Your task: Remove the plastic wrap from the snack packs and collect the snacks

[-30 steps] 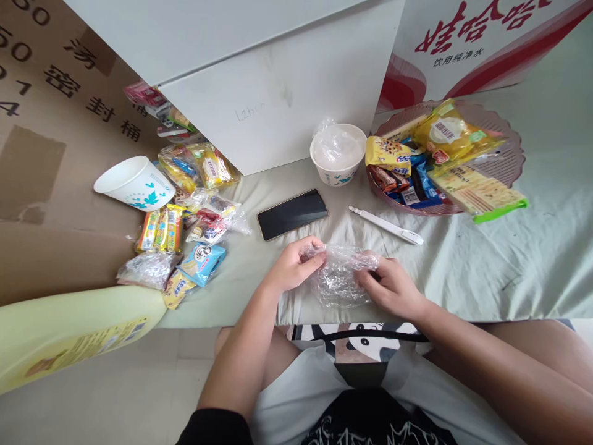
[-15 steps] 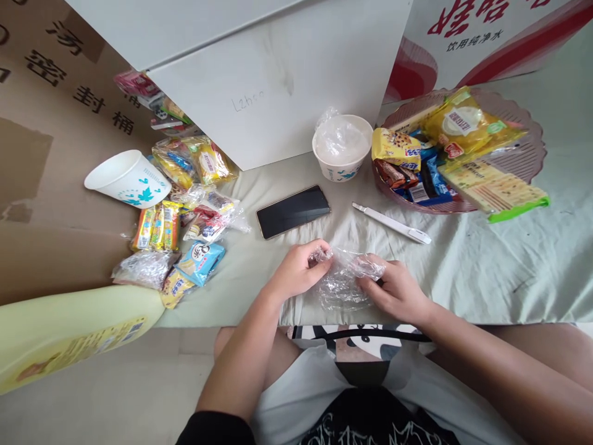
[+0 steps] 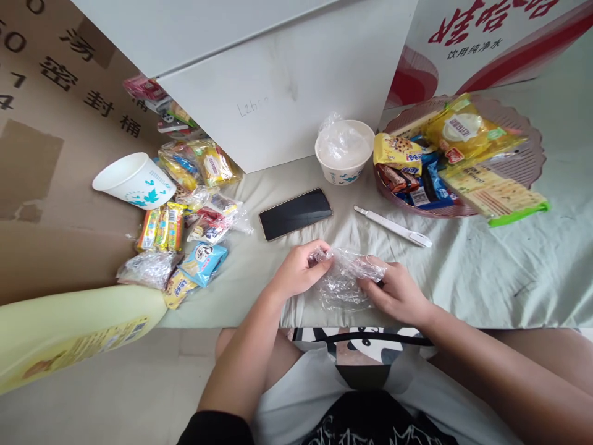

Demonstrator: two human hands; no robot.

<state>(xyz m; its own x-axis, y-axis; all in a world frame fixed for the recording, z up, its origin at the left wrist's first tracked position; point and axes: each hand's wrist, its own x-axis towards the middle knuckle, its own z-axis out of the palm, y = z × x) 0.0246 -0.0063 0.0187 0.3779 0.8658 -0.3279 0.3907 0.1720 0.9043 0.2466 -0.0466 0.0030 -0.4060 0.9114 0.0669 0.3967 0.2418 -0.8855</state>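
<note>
A crumpled clear plastic bag (image 3: pixel 343 287) stretches between my two hands, low over the cloth near its front edge. My left hand (image 3: pixel 303 269) pinches its left side between thumb and fingers. On the other side my right hand (image 3: pixel 393 287) grips it, the fingertips partly hidden by the wrinkled film. Just beyond the hands lie a black phone (image 3: pixel 296 213) and a white utility knife (image 3: pixel 393 227). Behind them stands a paper bowl (image 3: pixel 345 173) with clear plastic film bunched inside.
A pink scalloped tray (image 3: pixel 530 145) at right holds several snack packets. To the left, more wrapped snacks (image 3: pixel 204 262) lie by a tilted paper cup (image 3: pixel 134 179). White and brown boxes (image 3: pixel 287 117) rise behind; a yellow container (image 3: pixel 78 334) is at lower left.
The camera view has shifted slightly, moving the background a little right and down. Both hands keep hold of the plastic bag in nearly the same pose.
</note>
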